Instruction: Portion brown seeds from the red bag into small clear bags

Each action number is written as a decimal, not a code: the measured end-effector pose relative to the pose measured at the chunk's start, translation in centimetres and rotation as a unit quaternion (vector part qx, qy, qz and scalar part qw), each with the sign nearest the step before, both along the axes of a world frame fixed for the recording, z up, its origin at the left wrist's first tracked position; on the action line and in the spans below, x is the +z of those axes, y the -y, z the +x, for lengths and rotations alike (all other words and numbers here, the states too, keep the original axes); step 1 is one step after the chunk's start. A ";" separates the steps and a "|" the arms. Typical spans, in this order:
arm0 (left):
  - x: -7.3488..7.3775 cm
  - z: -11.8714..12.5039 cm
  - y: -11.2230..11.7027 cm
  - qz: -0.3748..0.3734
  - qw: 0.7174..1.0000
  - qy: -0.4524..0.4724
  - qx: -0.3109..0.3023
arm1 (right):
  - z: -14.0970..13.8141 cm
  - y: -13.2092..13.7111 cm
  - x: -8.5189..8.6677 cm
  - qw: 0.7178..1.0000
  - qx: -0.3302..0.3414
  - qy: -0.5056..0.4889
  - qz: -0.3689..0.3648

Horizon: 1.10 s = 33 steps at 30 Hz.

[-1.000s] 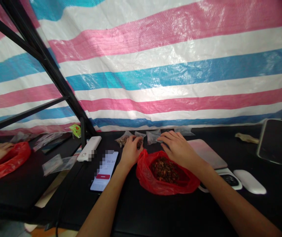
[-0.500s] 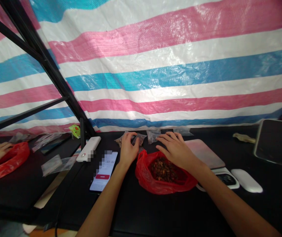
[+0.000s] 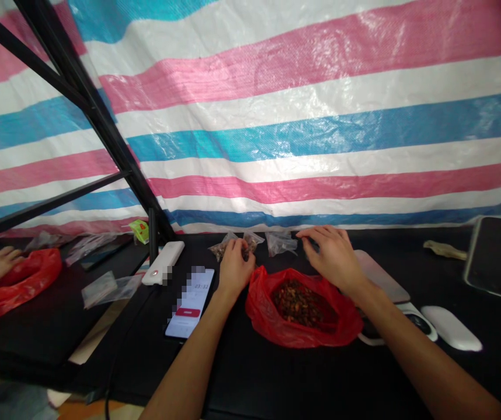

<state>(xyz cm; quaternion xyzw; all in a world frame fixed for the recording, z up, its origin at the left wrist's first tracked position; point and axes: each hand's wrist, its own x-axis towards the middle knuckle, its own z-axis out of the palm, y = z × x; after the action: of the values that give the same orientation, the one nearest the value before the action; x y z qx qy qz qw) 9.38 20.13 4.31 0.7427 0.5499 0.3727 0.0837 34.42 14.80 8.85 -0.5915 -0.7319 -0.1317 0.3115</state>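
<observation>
red plastic bag (image 3: 261, 309) lies below left hand (image 3: 235, 268) and right hand (image 3: 331, 256)

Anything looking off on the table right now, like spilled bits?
Nothing seems spilled: the brown pieces sit inside the red bag. One odd item: a tan scrap lies alone on the black table at far right, away from the small clear bags. I can't tell what it is.

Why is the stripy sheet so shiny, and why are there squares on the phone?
In the head view, bright glare shines off the crinkled striped tarpaulin; in that same view, blocky pixels hide part of the smartphone screen.
</observation>
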 end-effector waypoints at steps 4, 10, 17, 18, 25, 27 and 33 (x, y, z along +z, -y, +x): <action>0.2 0.2 0.2 0.049 0.998 0.027 0.010 | -0.3 -2.5 0.4 0.989 -0.027 0.069 -0.129; 0.0 0.3 0.3 0.060 0.998 0.024 0.004 | -2.2 -7.6 0.7 0.969 -0.023 0.123 -0.212; -0.2 0.0 0.0 0.066 0.997 0.023 0.025 | -2.7 -7.9 2.2 0.972 -0.038 0.131 -0.190; -0.2 0.0 0.0 0.067 0.997 0.023 0.026 | -2.5 -7.4 2.7 0.975 -0.042 0.129 -0.178; -0.1 -0.1 0.1 0.074 0.996 0.035 0.028 | -0.3 -1.2 6.3 0.974 0.109 0.197 0.023; -0.1 -0.1 0.1 0.076 0.996 0.037 0.032 | 0.2 1.4 6.3 0.946 0.185 0.261 0.057; 0.1 0.0 0.2 0.077 0.996 0.028 0.031 | 1.4 6.9 3.4 0.916 0.195 0.342 0.083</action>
<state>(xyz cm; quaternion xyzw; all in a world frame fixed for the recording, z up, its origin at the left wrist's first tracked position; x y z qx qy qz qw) 9.34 19.97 4.36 0.7189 0.5398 0.4369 0.0305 35.86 7.86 12.21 -0.3281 -0.8808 -0.3231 0.1100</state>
